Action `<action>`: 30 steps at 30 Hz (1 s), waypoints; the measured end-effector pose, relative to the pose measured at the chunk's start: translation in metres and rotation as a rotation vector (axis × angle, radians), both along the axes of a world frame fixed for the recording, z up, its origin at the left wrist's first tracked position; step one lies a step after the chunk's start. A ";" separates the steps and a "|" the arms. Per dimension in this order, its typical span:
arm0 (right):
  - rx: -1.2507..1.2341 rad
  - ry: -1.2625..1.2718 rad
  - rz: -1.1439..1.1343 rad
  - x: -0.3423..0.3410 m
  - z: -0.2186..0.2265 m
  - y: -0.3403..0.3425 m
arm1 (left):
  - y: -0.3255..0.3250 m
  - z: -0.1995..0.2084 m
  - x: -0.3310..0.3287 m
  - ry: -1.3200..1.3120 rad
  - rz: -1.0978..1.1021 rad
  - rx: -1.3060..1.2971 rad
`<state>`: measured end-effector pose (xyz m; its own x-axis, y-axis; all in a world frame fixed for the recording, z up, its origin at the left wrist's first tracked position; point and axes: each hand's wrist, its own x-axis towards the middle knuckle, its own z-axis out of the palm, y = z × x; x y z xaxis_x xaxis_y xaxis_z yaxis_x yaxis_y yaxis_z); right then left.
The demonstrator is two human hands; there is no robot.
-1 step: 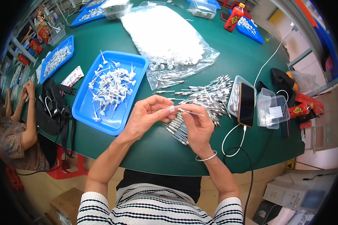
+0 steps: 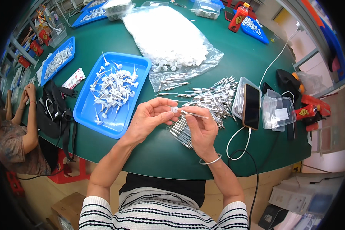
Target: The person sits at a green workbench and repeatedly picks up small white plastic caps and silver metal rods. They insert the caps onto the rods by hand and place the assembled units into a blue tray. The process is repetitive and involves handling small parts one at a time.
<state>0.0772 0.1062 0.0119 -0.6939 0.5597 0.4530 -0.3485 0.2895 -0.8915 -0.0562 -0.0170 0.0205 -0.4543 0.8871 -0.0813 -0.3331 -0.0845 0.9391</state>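
Between the thumb and fingers of my left hand [image 2: 148, 117] is a small white plastic cap [image 2: 174, 109]. My right hand [image 2: 203, 128] pinches a thin metal-tipped rod [image 2: 195, 115], its near end pointing at the cap. A small gap seems to separate the two parts, though fingers partly cover them. Beneath and beyond my hands lies a heap of similar slim metal-ended rods [image 2: 214, 97]. To the left, a blue tray [image 2: 115, 131] holds a pile of white caps with rods stuck in them [image 2: 113, 90].
A clear bag of white caps [image 2: 165, 34] lies beyond my hands. On the right are a phone [image 2: 251, 107] leaning on a clear box [image 2: 239, 96], cables, and another clear container [image 2: 278, 113]. A black bag [image 2: 51, 107] and a co-worker's arms [image 2: 30, 107] are at left.
The white cap in my left fingers has turned a little, showing more of its round face. My right hand and the rod look the same.
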 end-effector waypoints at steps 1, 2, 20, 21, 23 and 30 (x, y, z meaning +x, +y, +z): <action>-0.001 -0.006 -0.007 0.000 0.000 0.000 | 0.001 -0.001 0.000 0.001 0.001 0.016; -0.002 -0.013 -0.014 0.000 0.000 0.000 | 0.002 -0.001 0.001 0.001 0.002 0.033; 0.004 -0.005 -0.030 0.001 0.005 0.006 | 0.005 -0.005 0.003 -0.071 0.008 0.037; 0.004 -0.008 -0.029 0.001 0.005 0.005 | 0.004 -0.005 0.003 -0.070 0.002 0.035; 0.004 -0.014 -0.026 0.001 0.006 0.005 | 0.003 -0.005 0.002 -0.067 -0.008 0.031; 0.036 -0.012 -0.050 0.000 0.003 0.005 | 0.006 -0.004 0.005 -0.123 0.040 0.044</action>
<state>0.0774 0.1109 0.0152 -0.6712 0.5773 0.4651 -0.3217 0.3384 -0.8843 -0.0508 -0.0112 0.0167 -0.4785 0.8724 -0.1002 -0.4409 -0.1400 0.8866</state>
